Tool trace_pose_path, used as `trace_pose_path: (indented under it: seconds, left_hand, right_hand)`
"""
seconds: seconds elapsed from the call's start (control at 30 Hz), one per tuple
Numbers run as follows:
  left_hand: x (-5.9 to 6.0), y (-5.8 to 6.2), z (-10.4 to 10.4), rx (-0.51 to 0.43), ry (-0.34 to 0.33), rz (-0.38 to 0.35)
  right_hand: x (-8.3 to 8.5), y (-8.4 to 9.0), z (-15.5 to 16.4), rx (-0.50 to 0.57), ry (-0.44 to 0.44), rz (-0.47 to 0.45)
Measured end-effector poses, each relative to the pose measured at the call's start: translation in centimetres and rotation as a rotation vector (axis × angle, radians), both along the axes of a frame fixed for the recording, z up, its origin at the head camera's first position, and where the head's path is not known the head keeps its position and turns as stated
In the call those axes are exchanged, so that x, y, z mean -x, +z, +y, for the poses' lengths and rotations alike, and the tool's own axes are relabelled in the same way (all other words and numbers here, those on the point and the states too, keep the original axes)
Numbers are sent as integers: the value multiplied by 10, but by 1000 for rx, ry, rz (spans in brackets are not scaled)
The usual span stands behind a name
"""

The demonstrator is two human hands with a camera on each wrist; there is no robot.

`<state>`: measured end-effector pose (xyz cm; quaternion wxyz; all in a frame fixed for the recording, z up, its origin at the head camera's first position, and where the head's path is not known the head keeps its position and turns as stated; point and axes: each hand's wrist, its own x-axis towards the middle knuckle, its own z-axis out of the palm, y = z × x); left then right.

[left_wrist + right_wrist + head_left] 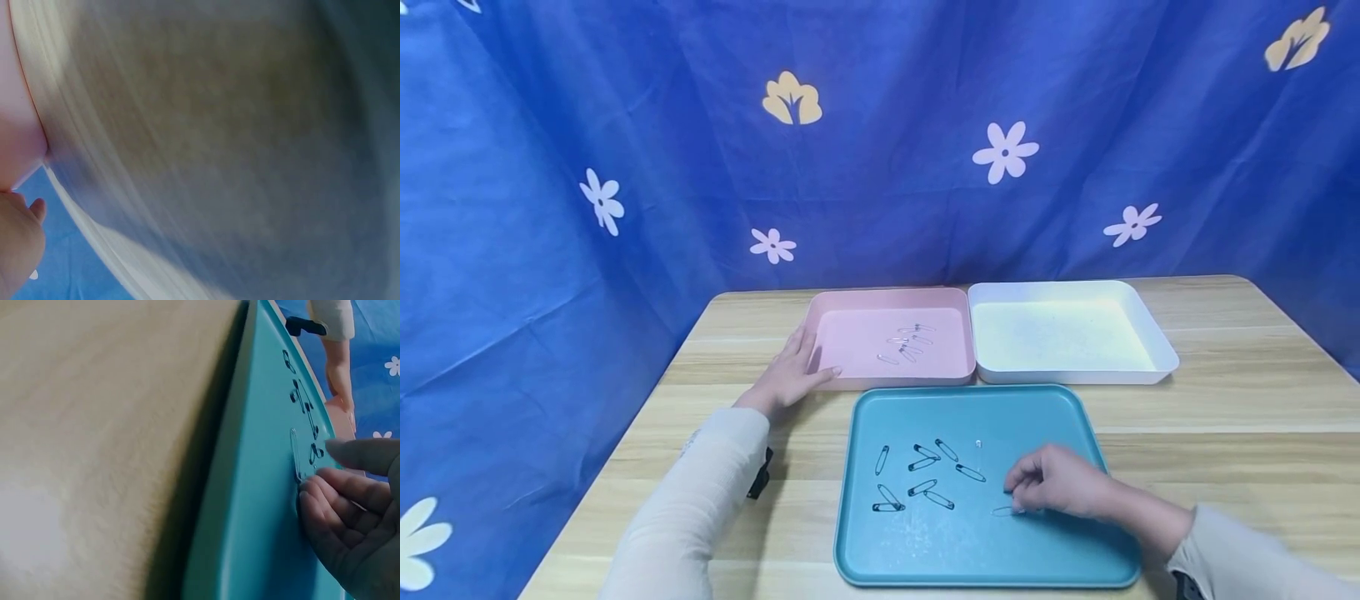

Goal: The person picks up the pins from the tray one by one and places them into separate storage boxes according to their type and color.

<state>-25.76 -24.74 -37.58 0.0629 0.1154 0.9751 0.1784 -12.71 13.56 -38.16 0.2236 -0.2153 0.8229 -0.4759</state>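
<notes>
My right hand [1060, 483] is low over the teal tray [977, 571], its fingers loosely bent. A silver safety pin [295, 453] lies at its fingertips, with the thumb apart from the fingers in the right wrist view. To the left on the same tray are several black safety pins [939, 500]; another silver safety pin [978, 446] lies beyond them. My left hand [786, 375] rests at the left wall of the pink tray [891, 382], fingers spread along it. Inside that tray lie several silver safety pins [908, 353].
A white tray [1067, 375] stands right of the pink one, both behind the teal tray on the wooden table [1240, 417]. A blue flowered cloth [880, 150] hangs behind the table and down its left side.
</notes>
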Motion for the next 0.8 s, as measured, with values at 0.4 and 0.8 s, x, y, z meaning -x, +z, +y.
trace_pose_path:
  seconds: [0.4, 0.8]
  left_hand:
    - [0, -1, -1, -1, 8, -14]
    - [0, -1, -1, -6, 13, -3]
  right_hand:
    - [-9, 0, -7, -125, 13, 132]
    - [-9, 0, -10, -155, 74, 178]
